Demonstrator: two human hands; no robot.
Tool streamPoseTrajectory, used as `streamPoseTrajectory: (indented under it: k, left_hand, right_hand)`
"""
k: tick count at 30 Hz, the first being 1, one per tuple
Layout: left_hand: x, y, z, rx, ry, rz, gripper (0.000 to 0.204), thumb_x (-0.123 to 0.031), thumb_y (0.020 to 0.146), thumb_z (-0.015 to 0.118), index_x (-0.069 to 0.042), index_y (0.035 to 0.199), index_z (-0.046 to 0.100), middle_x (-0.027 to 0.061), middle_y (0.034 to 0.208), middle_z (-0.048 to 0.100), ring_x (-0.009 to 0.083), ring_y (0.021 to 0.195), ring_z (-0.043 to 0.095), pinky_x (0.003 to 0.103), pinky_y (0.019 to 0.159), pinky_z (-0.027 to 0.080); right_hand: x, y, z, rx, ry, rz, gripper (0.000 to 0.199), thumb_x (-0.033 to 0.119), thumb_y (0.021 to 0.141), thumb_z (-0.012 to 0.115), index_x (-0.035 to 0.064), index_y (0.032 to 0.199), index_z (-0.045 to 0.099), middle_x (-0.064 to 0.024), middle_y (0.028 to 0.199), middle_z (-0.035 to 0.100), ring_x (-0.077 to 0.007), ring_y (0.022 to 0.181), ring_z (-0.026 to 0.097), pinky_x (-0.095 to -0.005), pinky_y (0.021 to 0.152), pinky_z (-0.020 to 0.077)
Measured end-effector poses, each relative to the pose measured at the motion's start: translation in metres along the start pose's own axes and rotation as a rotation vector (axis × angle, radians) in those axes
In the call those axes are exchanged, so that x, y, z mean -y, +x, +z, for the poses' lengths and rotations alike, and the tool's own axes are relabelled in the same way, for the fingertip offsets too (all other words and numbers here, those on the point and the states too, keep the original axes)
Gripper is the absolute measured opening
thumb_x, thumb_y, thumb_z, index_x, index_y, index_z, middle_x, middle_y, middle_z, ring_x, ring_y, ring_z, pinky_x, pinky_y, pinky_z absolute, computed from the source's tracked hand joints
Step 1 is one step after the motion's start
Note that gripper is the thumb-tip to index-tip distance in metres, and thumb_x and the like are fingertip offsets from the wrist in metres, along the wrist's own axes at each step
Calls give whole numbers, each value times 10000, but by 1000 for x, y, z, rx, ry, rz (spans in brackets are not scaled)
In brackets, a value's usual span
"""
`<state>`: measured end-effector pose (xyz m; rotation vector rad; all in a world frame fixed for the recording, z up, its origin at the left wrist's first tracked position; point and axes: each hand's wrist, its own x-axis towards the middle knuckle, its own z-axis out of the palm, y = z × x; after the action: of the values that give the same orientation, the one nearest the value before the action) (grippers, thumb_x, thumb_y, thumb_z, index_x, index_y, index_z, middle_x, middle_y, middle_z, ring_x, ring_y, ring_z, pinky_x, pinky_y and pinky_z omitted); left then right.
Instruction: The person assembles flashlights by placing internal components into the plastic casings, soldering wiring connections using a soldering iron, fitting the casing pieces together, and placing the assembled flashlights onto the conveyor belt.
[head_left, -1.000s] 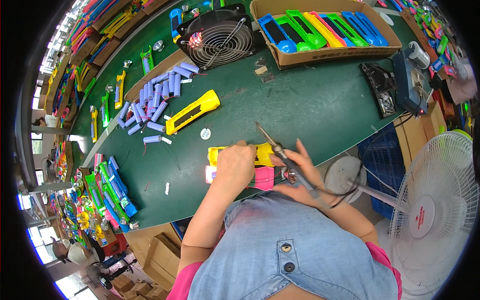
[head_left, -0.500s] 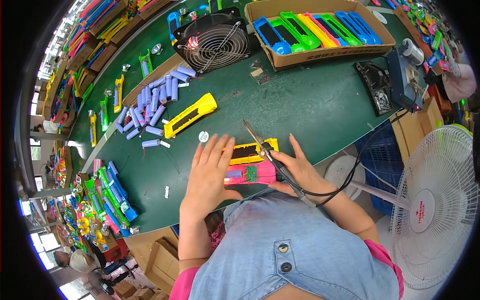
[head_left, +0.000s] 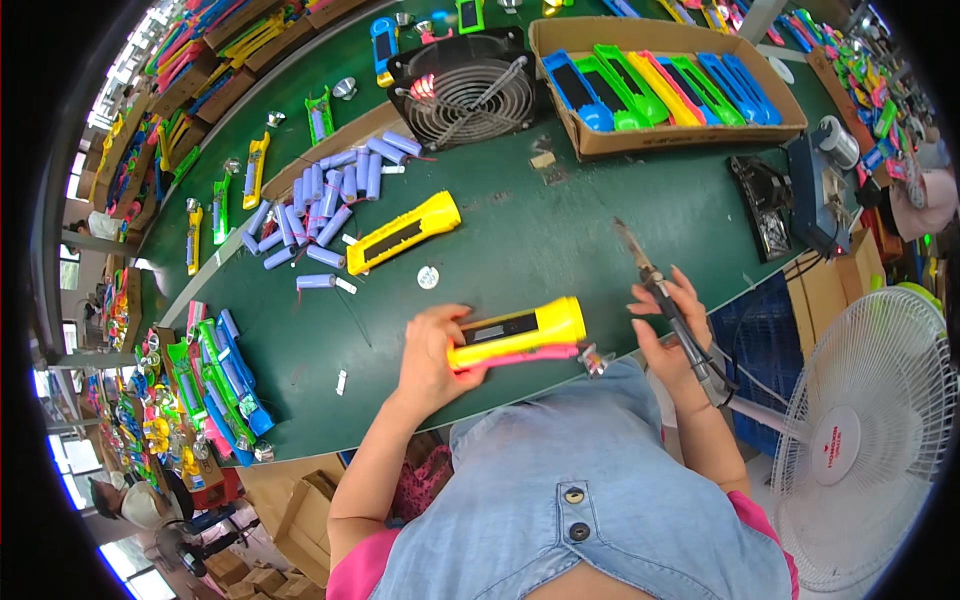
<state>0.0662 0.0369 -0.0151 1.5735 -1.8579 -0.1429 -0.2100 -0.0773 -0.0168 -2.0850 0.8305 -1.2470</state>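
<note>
My left hand (head_left: pixel 430 352) is closed round the left end of a yellow flashlight casing (head_left: pixel 502 345) with a dark panel. Along its near side, a pink casing half (head_left: pixel 535 355) is held in the same grip. A small shiny reflector (head_left: pixel 596 361) sits by the right end of the pink half. To the right, my right hand (head_left: pixel 672 325) grips a soldering iron (head_left: pixel 678 325) by its handle, fingers partly spread, its tip pointing up and away. Another yellow casing (head_left: pixel 405 234) lies farther off, near a round white sticker (head_left: pixel 428 277).
Purple battery cells (head_left: pixel 325 195) are heaped at left, before a black fan (head_left: pixel 462 95). Behind stands a carton (head_left: pixel 690 140) of coloured casings. A blue soldering station (head_left: pixel 820 190) with a solder spool (head_left: pixel 838 142) is at right. Stacked casings (head_left: pixel 225 385) lie near left; a white fan (head_left: pixel 850 440) stands beside me.
My left hand, flat beside the casings before, now grips both yellow and pink halves, turned so the pink one's circuit board no longer shows. My right hand has moved right with the soldering iron.
</note>
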Motion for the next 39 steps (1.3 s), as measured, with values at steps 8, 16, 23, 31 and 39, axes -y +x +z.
streamPoseTrajectory:
  k: [8, 16, 23, 31, 39]
  left_hand:
    - [39, 12, -61, -134, 44, -28, 465, -174, 639, 793, -60, 804, 373, 153, 872, 592, 289, 809, 599, 356, 699, 491]
    - [265, 181, -155, -488, 586, -328, 489, -307, 707, 733, -31, 891, 374, 143, 737, 514, 329, 651, 538, 397, 611, 443]
    - [406, 172, -123, -106, 531, -681, 610, -499, 687, 697, 30, 871, 456, 237, 784, 587, 421, 748, 581, 455, 670, 460]
    - [425, 122, -163, 245, 908, -1166, 578, -526, 803, 515, -75, 1162, 471, 181, 1234, 470, 420, 1106, 459, 474, 889, 411]
    - [303, 123, -172, -446, 696, -396, 414, -177, 854, 552, 52, 1171, 419, 258, 1035, 538, 416, 952, 515, 434, 800, 423]
  right_hand:
    - [-31, -7, -10, -130, -180, 129, 360, 55, 798, 588, 3, 1122, 439, -139, 938, 653, -191, 847, 650, -461, 1035, 274]
    - [-25, -3, -3, -139, -196, 217, 287, 22, 832, 521, 0, 1103, 431, -162, 896, 654, -206, 822, 656, -486, 1064, 204]
    - [-37, -4, 0, -113, -216, 203, 300, 25, 847, 489, 22, 1135, 402, -134, 899, 653, -196, 838, 647, -512, 1069, 185]
    - [-34, -8, -3, -163, -207, 212, 263, 81, 873, 502, 46, 1118, 415, -121, 886, 656, -205, 807, 653, -548, 1055, 181]
    - [-14, 45, -15, -205, -140, 62, 216, -2, 844, 516, 20, 1058, 500, -109, 776, 671, -197, 707, 663, -517, 1033, 232]
